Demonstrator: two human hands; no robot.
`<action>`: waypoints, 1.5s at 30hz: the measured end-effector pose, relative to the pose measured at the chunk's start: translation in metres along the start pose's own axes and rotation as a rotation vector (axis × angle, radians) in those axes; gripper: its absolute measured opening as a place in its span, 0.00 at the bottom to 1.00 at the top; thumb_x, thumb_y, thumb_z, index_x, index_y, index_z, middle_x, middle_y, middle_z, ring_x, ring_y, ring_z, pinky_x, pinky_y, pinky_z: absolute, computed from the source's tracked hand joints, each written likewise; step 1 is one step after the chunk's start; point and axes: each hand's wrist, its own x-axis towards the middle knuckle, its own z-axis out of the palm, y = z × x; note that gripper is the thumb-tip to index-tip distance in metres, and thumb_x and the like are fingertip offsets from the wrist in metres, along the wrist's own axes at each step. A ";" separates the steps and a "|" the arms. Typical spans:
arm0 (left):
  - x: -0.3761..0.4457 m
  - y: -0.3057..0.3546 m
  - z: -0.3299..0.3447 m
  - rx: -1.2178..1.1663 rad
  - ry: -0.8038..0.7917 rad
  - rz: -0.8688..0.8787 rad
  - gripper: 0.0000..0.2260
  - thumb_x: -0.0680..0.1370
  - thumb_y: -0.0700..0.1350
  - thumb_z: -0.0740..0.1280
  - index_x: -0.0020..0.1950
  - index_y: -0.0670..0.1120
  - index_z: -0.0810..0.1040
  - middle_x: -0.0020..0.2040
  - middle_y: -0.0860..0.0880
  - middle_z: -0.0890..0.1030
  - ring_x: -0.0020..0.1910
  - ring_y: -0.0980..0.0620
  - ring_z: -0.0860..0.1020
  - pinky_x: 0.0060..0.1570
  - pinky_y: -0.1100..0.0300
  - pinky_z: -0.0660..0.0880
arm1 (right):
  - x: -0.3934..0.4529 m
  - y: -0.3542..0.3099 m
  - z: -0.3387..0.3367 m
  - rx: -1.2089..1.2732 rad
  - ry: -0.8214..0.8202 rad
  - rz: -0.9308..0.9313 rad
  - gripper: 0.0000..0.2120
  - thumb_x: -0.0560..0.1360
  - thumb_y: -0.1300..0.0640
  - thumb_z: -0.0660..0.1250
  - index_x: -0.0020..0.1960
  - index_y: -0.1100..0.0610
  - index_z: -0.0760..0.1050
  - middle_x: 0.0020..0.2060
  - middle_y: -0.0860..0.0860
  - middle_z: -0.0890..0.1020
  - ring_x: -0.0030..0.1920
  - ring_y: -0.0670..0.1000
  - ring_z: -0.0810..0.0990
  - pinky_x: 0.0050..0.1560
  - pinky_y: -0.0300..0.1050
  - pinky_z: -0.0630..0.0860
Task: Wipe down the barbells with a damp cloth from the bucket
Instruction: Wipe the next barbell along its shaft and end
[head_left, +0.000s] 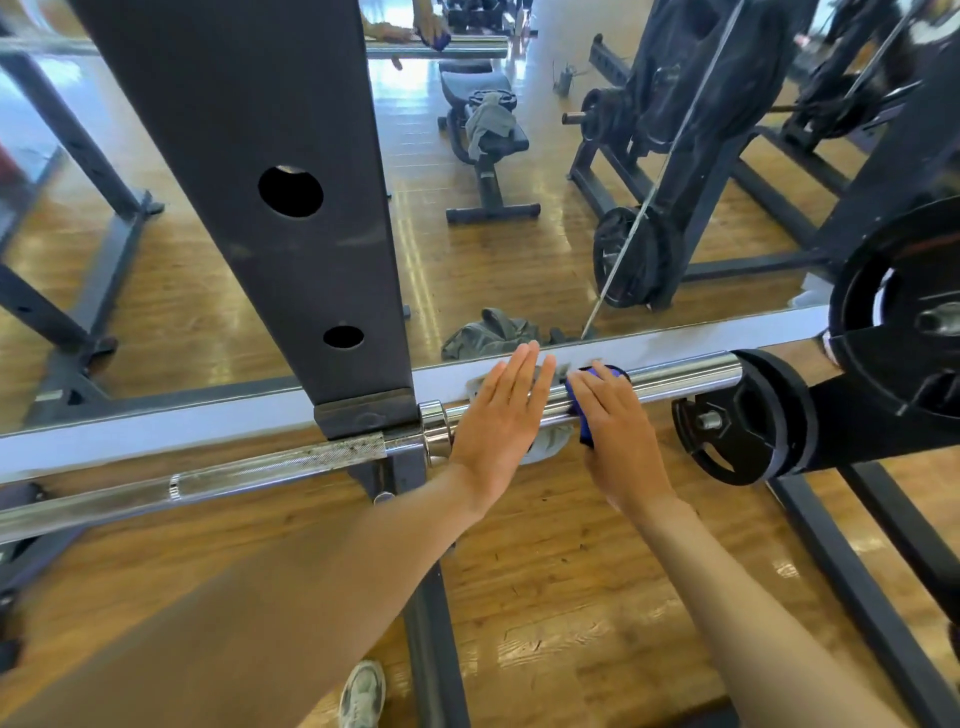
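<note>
The left hand lies flat with straight fingers on the shiny sleeve of the barbell, pressing a pale grey cloth that hangs under the bar beneath the palm. Just beside it, the right hand curls its fingers round a blue cloth, holding it wrapped against the same sleeve. The two hands are close together, nearly touching at the fingers. The barbell runs across the view from lower left to upper right, resting in a dark rack post; its rough grip part lies left of the post. To the right of the hands a black weight plate sits at the end of the sleeve, and a bigger plate stands further right. A mirror behind the bar shows a gym bench with a grey towel on it. A shoe stands on the wooden floor below
</note>
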 end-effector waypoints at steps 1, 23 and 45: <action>0.000 0.001 -0.005 -0.084 -0.022 -0.031 0.36 0.81 0.36 0.62 0.83 0.38 0.44 0.82 0.35 0.51 0.82 0.39 0.50 0.81 0.47 0.52 | -0.001 0.003 -0.003 -0.003 -0.002 -0.007 0.38 0.67 0.74 0.73 0.75 0.63 0.69 0.72 0.57 0.73 0.77 0.59 0.65 0.78 0.55 0.61; 0.037 -0.014 -0.016 -0.327 -0.194 -0.154 0.52 0.75 0.56 0.74 0.83 0.43 0.40 0.83 0.40 0.41 0.82 0.43 0.40 0.81 0.48 0.44 | 0.007 0.001 -0.007 0.046 0.049 0.226 0.33 0.69 0.76 0.72 0.72 0.65 0.71 0.69 0.58 0.75 0.76 0.61 0.65 0.76 0.60 0.65; 0.031 0.014 -0.011 -0.248 -0.043 -0.124 0.39 0.79 0.41 0.71 0.83 0.40 0.50 0.81 0.36 0.58 0.81 0.40 0.57 0.78 0.48 0.52 | -0.003 0.011 -0.008 0.049 -0.031 0.057 0.38 0.69 0.74 0.71 0.77 0.60 0.67 0.74 0.53 0.70 0.79 0.54 0.60 0.79 0.52 0.59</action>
